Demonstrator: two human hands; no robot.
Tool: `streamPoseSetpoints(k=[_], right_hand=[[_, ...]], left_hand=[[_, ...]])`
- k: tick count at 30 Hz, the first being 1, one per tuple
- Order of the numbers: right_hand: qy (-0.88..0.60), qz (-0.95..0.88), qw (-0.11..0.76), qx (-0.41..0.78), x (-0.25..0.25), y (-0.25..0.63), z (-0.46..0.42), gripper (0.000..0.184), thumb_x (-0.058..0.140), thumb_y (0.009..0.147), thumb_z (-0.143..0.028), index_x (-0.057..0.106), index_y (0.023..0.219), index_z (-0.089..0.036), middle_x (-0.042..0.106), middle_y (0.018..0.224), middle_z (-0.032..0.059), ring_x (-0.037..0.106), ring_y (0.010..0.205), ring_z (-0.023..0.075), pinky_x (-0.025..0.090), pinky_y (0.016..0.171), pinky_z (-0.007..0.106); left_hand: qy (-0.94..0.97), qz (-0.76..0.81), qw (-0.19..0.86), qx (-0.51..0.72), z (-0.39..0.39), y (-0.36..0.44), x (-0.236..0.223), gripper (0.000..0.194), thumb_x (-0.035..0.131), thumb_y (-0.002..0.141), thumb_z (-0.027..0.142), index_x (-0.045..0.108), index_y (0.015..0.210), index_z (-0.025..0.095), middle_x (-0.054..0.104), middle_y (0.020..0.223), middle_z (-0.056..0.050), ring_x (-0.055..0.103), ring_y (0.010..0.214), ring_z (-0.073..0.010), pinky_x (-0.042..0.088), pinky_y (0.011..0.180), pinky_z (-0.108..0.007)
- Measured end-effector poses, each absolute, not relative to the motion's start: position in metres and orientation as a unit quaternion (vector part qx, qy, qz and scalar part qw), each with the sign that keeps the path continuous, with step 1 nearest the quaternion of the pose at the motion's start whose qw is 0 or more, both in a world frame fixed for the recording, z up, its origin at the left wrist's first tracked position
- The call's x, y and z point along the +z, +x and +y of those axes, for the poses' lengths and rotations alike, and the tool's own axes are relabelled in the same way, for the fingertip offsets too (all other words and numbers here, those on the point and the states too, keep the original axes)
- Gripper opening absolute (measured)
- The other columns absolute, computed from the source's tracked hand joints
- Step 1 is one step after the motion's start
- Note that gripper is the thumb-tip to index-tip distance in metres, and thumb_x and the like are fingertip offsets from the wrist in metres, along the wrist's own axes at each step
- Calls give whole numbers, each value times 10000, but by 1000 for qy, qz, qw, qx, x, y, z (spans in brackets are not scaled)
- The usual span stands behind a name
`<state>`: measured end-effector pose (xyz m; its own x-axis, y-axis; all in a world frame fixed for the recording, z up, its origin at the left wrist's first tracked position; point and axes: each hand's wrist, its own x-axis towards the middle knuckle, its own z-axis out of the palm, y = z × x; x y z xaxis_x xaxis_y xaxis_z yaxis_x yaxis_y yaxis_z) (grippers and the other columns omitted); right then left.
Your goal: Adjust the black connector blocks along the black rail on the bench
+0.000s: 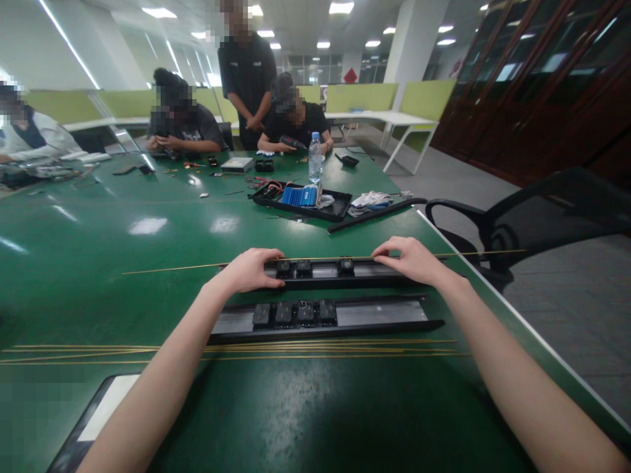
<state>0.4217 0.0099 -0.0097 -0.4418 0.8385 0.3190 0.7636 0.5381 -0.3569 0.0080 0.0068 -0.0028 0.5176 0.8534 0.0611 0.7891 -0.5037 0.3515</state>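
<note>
One slender brass-coloured rod (172, 268), lying lengthwise along the far wall of the far black channel (323, 270), which bears three black blocks. Left hand (249, 270): clasping that channel across its width, fingertips beside the rod, their contact with it apparently light but hard to confirm. Right hand (411, 259): pinching the rod. Near channel (379, 314): four blocks, on the green table (197, 226). Handling, as judged: channel steadied, rod straight, pinch light against bending.
</note>
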Motion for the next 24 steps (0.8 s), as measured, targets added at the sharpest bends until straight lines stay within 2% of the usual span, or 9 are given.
streamPoseSetpoints(k=[12,24], right_hand=[[-501,-832,216,100,-3,437,12,201,651,850,-416,778,873,-262,763,865,20,693,825,218,525,795,356],[-527,-822,198,91,7,456,10,220,676,798,-456,785,814,-265,735,854,42,670,834,232,512,815,381]], left_hand=[[856,483,144,115,7,7,-4,627,757,691,505,673,1245,223,737,1189,-75,695,1011,-281,548,880,-357],[867,467,132,117,8,6,-6,642,748,709,532,663,1251,198,736,1191,-85,696,1018,-284,544,871,-352]])
